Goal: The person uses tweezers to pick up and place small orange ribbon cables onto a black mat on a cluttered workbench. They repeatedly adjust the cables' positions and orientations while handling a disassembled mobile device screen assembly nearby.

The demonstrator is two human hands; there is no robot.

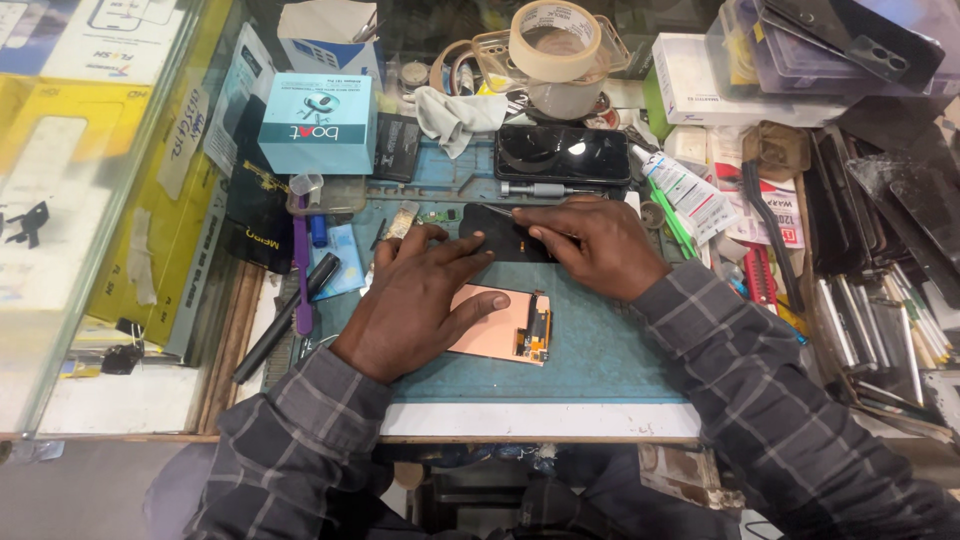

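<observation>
Cluttered repair bench [560, 420] with a blue mat [610, 350] as the landmark. On the mat's upper middle lies a dark phone part [500, 235]; the left hand [420, 300] presses flat on it, fingers spread, gripping nothing. The right hand [595, 245] has its grip pinched shut on a thin tool [515, 215], tip at the part's top edge. Just below on the mat sits a copper-backed screen [500, 325], already separated with its flex cable exposed. Looks mid-teardown to me, prying underway, reassembly all left. A whole phone [560, 153] lies at the mat's top edge.
</observation>
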